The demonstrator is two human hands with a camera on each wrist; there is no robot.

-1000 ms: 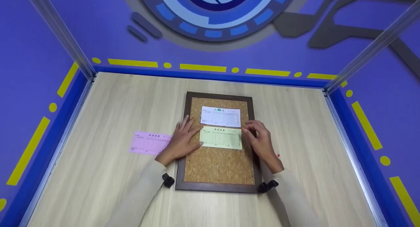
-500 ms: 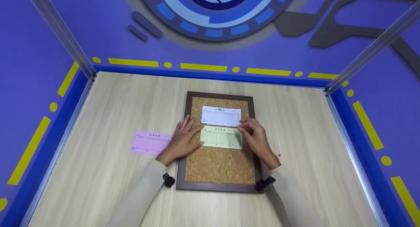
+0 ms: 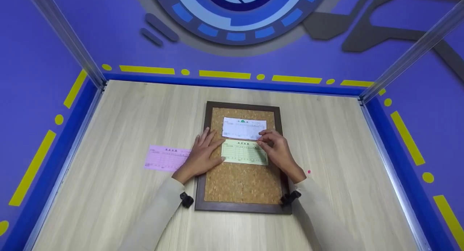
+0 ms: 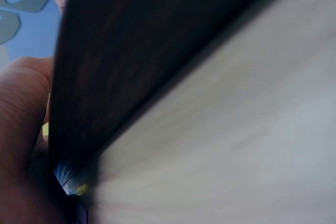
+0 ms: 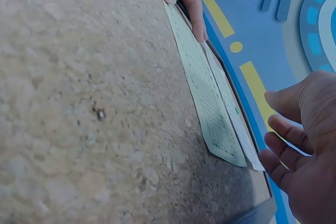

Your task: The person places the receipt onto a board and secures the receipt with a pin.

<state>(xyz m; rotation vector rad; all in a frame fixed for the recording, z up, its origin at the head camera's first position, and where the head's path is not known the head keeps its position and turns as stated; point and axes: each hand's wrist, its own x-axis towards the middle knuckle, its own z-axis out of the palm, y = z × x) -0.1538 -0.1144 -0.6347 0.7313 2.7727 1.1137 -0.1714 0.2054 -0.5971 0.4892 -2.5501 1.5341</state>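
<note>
From my station I record a pale wood-grain counter (image 3: 137,113) enclosed by blue walls (image 3: 116,44). A corkboard (image 3: 243,185) with a dark frame lies on it, bearing a white paper (image 3: 241,128) just above a light green paper (image 3: 237,153). Left of the board, a pink paper (image 3: 165,158) is partly hidden by the left hand (image 3: 201,155); a small red object (image 3: 309,171) lies to the right. The left hand is spread across frame and cork, thumb and forefinger at the green paper's left edge. The right hand (image 3: 278,149) is bent near that sheet's upper right; I cannot tell whether it pinches anything.
</note>
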